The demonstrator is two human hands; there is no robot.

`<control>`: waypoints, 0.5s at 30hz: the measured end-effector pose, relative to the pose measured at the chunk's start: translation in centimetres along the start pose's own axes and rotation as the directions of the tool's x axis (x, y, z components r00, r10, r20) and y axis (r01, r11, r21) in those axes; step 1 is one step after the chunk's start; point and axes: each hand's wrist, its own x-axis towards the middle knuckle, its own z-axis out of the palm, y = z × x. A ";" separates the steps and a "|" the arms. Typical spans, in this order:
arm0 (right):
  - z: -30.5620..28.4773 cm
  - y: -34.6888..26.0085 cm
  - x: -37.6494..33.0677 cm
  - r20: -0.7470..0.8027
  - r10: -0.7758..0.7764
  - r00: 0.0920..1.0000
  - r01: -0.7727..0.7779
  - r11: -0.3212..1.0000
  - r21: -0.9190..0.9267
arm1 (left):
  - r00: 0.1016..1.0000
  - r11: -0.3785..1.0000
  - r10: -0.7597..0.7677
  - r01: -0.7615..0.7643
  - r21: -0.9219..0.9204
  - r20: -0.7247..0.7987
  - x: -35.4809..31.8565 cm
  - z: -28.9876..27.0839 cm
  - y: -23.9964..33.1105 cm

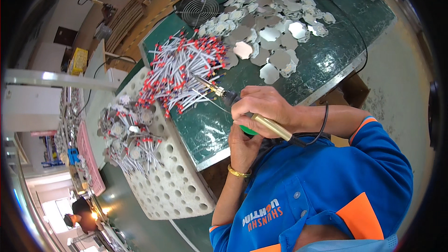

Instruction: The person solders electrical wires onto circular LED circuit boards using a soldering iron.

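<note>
Soldering iron gripped at frame centre.
My right hand (261, 107) clenches the soldering iron (233, 100); my left hand (242, 147), beneath, wraps something green. The hot tip could scorch the wire pile (179, 72).

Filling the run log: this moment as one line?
right hand: grips soldering iron | tip: at wire pile | left hand: under right, holds green thing | discs: behind

Just beyond the fingers (254, 105), the soldering iron (242, 107) points at a pile of wire leads (179, 72) on the desk (326, 60); metal plates (266, 42) lie farther behind, a perforated tray (172, 182) left.
</note>
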 end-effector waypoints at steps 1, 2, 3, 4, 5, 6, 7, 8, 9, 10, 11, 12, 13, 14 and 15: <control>-0.1 0.2 0.0 -0.035 0.017 0.999 -0.016 1.000 0.023 | 0.999 0.997 0.031 -0.033 0.075 0.027 0.2 0.0 -0.4; -0.3 0.6 0.0 -0.071 0.038 0.997 -0.035 0.998 0.045 | 0.998 0.996 0.035 -0.038 0.076 0.045 0.5 0.0 -0.1; -0.6 1.2 0.1 -0.109 0.044 0.993 -0.040 0.999 0.034 | 0.996 0.998 0.020 -0.024 0.054 0.082 0.9 0.0 0.5; -0.9 1.7 0.3 -0.118 0.051 0.992 -0.048 0.999 0.025 | 0.993 0.999 0.003 -0.007 0.032 0.117 1.2 0.0 0.7; -1.1 2.1 0.8 -0.171 0.086 0.982 -0.078 0.996 0.050 | 0.992 0.998 0.004 -0.012 0.067 0.124 1.3 -0.2 0.6; -1.4 2.5 1.1 -0.221 0.123 0.968 -0.108 0.991 0.077 | 0.992 0.998 0.002 -0.010 0.066 0.129 1.2 -0.2 0.5; -1.9 3.0 1.3 -0.204 0.146 0.968 -0.140 0.989 0.044 | 0.992 0.996 0.023 -0.033 0.084 0.123 1.1 -0.2 0.3; -2.4 3.4 1.6 -0.198 0.153 0.968 -0.147 0.988 0.045 | 0.993 0.994 0.041 -0.052 0.098 0.111 1.0 -0.2 0.0; -2.9 3.8 2.0 -0.201 0.203 0.958 -0.200 0.979 0.035 | 0.980 0.958 0.161 -0.184 0.221 0.121 1.1 -0.3 -0.3; -3.4 4.3 2.3 -0.202 0.254 0.946 -0.254 0.967 0.024 | 0.981 0.962 0.153 -0.175 0.211 0.118 1.4 -0.4 -0.4; -3.9 4.8 2.2 -0.198 0.305 0.931 -0.309 0.951 0.010 | 0.978 0.956 0.174 -0.195 0.217 0.113 1.3 -0.4 -0.4; -5.1 4.6 2.5 -0.199 0.349 0.916 -0.358 0.934 -0.007 | 0.976 0.951 0.193 -0.212 0.223 0.105 1.3 -0.3 0.1; -6.0 5.3 2.3 -0.223 0.311 0.924 -0.325 0.945 -0.027 | 0.993 0.982 0.065 -0.081 0.170 0.096 1.2 -0.3 1.1; -7.2 5.9 2.0 -0.253 0.268 0.929 -0.291 0.955 -0.056 | 0.994 0.985 0.058 -0.071 0.154 0.089 1.4 -0.2 1.1; -8.5 6.6 1.4 -0.204 0.237 0.950 -0.270 0.950 -0.154 | 0.986 0.967 0.126 -0.146 0.207 0.109 1.6 -0.3 1.0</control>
